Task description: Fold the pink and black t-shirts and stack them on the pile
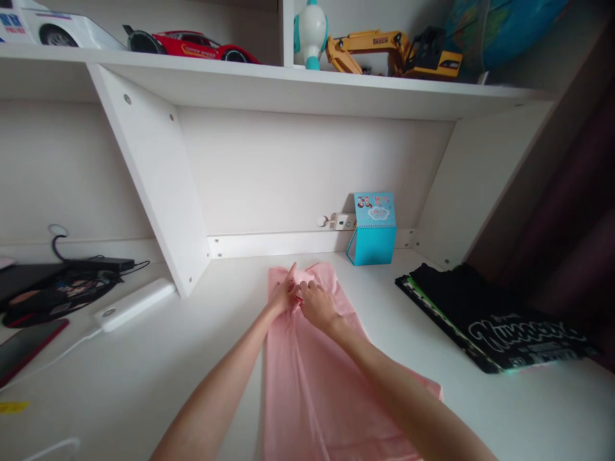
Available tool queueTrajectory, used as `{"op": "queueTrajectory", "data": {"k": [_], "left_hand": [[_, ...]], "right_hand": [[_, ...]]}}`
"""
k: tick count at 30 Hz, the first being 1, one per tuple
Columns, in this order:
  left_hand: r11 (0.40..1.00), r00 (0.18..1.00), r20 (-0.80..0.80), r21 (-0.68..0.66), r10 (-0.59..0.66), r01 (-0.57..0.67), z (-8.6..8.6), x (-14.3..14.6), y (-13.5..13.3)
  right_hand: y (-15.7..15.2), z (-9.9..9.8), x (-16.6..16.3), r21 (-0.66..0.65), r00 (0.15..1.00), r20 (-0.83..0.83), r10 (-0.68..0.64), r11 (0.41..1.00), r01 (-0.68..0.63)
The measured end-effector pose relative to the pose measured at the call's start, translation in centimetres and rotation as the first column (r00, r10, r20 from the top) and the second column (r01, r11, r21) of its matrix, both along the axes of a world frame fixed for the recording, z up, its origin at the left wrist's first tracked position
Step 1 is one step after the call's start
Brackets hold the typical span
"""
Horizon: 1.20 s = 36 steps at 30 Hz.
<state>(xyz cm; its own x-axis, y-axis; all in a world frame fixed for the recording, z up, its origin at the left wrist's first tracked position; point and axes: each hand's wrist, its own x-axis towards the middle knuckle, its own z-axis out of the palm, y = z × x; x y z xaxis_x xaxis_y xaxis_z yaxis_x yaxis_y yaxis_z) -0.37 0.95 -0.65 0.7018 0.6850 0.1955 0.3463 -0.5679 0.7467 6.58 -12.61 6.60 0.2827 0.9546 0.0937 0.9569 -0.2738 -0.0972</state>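
Note:
A pink garment (307, 384) lies spread lengthwise on the white desk (158, 365), running from the near edge toward the back wall. My left hand (284, 296) and my right hand (318, 304) meet at the garment's far end. Both pinch a small fold of the pink fabric there, fingertips close together. My forearms reach out over the cloth and cover part of its middle.
A folded black garment with white lettering (494, 320) lies at the right. A blue box (373, 229) stands at the back wall. A white power bank (134, 303), a phone (26, 346) and cables sit at the left. Toy cars and a yellow excavator (394, 54) occupy the shelf above.

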Motion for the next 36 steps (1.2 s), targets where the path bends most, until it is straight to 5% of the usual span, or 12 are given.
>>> {"op": "queueTrajectory", "data": {"k": [5,9,14,18,24,28,31,36], "left_hand": [[0.999,0.992,0.125,0.039,0.02,-0.025,-0.5,0.3,0.4],[0.998,0.979,0.197,0.03,0.046,-0.052,-0.7,0.6,0.6],[0.997,0.978,0.197,0.015,0.068,-0.072,-0.9,0.5,0.8],[0.989,0.977,0.173,0.047,0.128,-0.138,-0.9,0.4,0.8],[0.977,0.975,0.151,0.11,0.163,-0.18,-0.8,0.6,0.7],[0.976,0.98,0.131,0.134,0.152,-0.17,-0.7,0.6,0.7],[0.975,0.983,0.109,0.153,0.147,-0.163,-0.5,0.5,0.5],[0.958,0.979,0.092,0.208,0.184,-0.199,0.1,0.5,0.3]], "right_hand": [[-7.0,2.3,2.2,-0.134,1.0,0.022,0.002,0.991,0.001],[-12.8,1.6,4.0,-0.276,0.998,0.017,-0.053,0.959,0.056],[-16.3,0.6,2.4,-0.236,0.996,-0.038,-0.079,0.969,0.068],[-17.0,0.3,-0.2,-0.182,0.99,-0.137,-0.019,0.983,-0.006],[-17.8,1.4,-1.0,-0.27,0.951,-0.287,0.117,0.942,-0.197],[-16.7,2.3,1.3,-0.039,0.912,-0.369,0.181,0.977,-0.21],[-14.7,0.0,3.1,0.076,0.949,-0.232,0.212,0.977,-0.2],[-13.1,-4.8,3.8,-0.033,0.963,-0.131,0.236,0.97,-0.242]]}}
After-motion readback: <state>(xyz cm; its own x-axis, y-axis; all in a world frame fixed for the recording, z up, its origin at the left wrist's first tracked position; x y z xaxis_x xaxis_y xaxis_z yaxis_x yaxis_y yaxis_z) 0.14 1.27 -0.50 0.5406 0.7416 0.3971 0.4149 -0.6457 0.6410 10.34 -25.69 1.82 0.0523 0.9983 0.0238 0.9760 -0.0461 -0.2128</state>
